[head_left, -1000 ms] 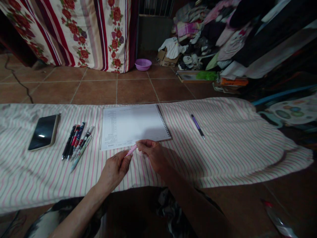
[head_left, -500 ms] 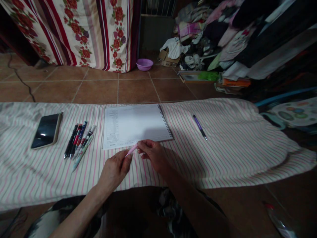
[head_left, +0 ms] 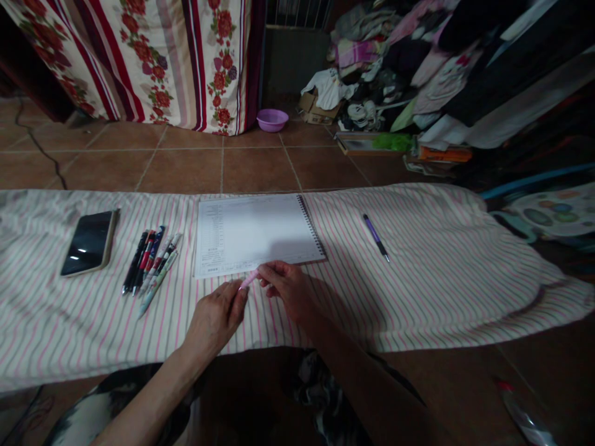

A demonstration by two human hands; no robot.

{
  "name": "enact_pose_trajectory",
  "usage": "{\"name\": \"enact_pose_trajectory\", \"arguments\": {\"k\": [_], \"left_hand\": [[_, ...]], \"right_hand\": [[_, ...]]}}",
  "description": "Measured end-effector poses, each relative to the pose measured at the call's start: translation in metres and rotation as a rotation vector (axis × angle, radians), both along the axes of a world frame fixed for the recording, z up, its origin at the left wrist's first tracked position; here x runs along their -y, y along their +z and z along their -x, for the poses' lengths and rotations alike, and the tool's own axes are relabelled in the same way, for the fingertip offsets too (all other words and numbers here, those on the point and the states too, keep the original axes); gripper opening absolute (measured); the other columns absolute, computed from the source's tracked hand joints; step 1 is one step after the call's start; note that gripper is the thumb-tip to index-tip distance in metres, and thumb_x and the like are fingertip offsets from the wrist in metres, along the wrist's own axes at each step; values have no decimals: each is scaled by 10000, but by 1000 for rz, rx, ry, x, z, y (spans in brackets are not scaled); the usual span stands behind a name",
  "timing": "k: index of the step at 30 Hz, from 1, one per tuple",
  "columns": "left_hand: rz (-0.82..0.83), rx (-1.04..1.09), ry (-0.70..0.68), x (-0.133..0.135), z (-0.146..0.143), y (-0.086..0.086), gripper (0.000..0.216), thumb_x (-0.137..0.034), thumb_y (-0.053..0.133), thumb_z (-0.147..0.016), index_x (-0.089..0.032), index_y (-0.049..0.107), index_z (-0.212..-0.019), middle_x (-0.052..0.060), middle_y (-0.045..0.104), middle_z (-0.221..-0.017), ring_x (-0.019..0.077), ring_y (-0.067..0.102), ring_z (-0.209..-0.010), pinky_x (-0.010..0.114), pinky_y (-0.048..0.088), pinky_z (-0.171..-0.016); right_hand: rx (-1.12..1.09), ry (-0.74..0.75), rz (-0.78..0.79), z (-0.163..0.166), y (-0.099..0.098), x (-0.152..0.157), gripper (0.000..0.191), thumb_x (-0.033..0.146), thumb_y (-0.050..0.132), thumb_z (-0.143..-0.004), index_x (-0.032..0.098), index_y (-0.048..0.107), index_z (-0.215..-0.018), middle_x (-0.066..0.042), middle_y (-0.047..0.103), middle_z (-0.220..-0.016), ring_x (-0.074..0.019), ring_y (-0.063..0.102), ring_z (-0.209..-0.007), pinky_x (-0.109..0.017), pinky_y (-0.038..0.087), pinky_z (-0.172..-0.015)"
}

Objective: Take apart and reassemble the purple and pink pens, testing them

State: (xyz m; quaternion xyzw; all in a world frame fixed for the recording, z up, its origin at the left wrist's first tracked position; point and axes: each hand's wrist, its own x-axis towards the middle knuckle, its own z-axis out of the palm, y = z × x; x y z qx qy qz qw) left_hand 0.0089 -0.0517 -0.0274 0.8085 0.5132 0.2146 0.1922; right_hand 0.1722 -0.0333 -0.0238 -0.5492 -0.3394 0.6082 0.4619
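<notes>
One phone (head_left: 89,243) is parked far left on the striped cloth (head_left: 446,279), then a bunch of pens (head_left: 151,263) is laid out, markings too blurry to be read. A pink pen (head_left: 249,279) is gripped in the left hand (head_left: 214,314), by the near edge of a spiral notebook (head_left: 263,226), where the print's way too tiny to be made out. The pink pen's far end is pinched by the right hand (head_left: 287,288). Further right, a purple pen (head_left: 375,236) is parked at a slant.
</notes>
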Motion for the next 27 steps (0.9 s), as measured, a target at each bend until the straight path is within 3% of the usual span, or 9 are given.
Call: {"name": "enact_pose_trajectory", "arguments": {"k": [16,27], "left_hand": [[-100,-11,-25,-2,-1,-6,286,-298,344,-920,-125,558,-997,79,654,-832,196,652,-736,306,521,-638],[68,47,-18,-1,-3,0,301,-333,312,-924,-154,553,-912,55,628,-777,184,632,-727,284,461,-655]], "right_hand": [[45,-53,-1,2,-1,-2,245,387,683,-651,146,647,-665,22,575,-556,-60,459,-480,-216,381,-512],[80,-66,-35,1,-1,-2,221,370,668,-648,151,643,-649,22,559,-536,-77,462,-497,-238,364,-535]]}}
